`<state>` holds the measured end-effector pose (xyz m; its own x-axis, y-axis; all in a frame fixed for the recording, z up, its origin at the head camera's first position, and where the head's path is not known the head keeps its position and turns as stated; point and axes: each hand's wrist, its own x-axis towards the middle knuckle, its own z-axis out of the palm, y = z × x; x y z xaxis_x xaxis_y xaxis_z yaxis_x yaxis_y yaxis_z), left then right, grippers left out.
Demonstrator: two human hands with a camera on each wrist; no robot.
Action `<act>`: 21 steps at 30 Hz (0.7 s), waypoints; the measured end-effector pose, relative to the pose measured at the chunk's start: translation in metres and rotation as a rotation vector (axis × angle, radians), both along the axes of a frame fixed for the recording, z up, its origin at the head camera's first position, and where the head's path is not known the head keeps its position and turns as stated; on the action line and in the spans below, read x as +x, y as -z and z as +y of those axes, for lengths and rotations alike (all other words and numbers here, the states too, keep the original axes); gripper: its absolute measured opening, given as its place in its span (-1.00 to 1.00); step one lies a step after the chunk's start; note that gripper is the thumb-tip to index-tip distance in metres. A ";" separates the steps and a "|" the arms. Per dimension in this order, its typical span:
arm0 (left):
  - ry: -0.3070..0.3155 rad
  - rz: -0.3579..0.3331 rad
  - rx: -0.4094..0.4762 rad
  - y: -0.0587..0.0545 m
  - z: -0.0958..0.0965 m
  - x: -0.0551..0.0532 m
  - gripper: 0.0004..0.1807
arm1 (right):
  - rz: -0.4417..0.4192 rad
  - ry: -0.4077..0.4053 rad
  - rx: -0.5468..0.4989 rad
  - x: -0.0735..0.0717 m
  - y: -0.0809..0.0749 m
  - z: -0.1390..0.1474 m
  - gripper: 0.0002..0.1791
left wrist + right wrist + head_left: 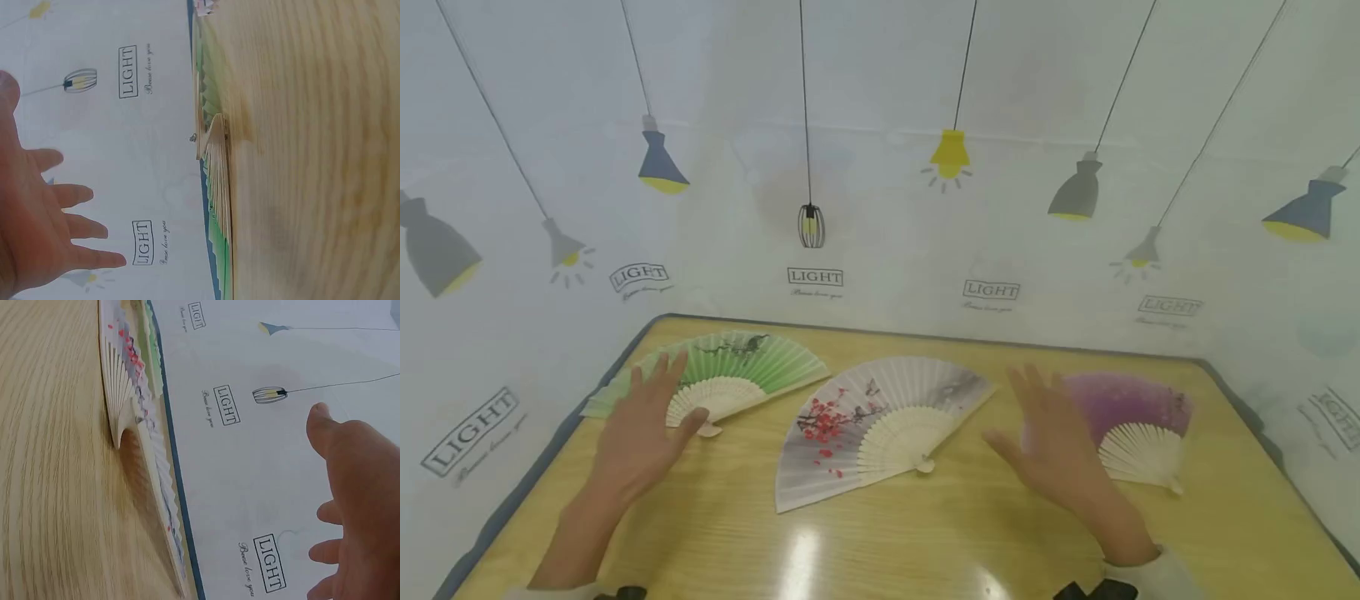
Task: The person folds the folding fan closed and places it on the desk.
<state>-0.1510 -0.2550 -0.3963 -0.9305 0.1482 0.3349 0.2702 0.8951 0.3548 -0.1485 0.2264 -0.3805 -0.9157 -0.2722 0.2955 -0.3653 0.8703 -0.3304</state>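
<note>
Three spread folding fans lie on a wooden table. The green fan [741,360] with a dark branch print is at the left, partly covered by my left hand [643,429]. In the middle lies the white and grey fan [887,417] with red blossoms. A purple fan [1138,408] lies at the right, its left part hidden behind my right hand [1056,442]. Both hands hold nothing, fingers spread. In the left wrist view the left hand [44,219] hovers apart from the green fan [215,187]. The right wrist view shows the right hand [362,494] raised above the table, apart from the blossom fan [134,394].
The wooden table [722,533] has a dark edge along its back and sides. Behind it and at both sides stands a pale wall covering [895,200] printed with hanging lamps and the word LIGHT. Light glares on the table's front part.
</note>
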 end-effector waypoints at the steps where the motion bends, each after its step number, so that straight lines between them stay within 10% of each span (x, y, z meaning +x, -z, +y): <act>1: -0.012 0.009 0.046 0.001 -0.001 0.001 -0.14 | -0.002 -0.008 -0.028 -0.001 0.001 -0.004 -0.11; 13: -0.209 -0.018 0.554 0.011 -0.004 0.015 -0.35 | -0.179 0.057 -0.405 -0.008 0.013 -0.072 -0.18; 21: -0.441 -0.079 0.824 0.014 0.000 0.023 -0.33 | -0.134 0.049 -0.683 -0.012 0.014 -0.114 -0.29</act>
<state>-0.1283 -0.2546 -0.4102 -0.8706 -0.4794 0.1101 -0.0860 0.3688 0.9255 -0.1609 0.1122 -0.3947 -0.9626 -0.0232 0.2699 -0.2492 0.4661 -0.8489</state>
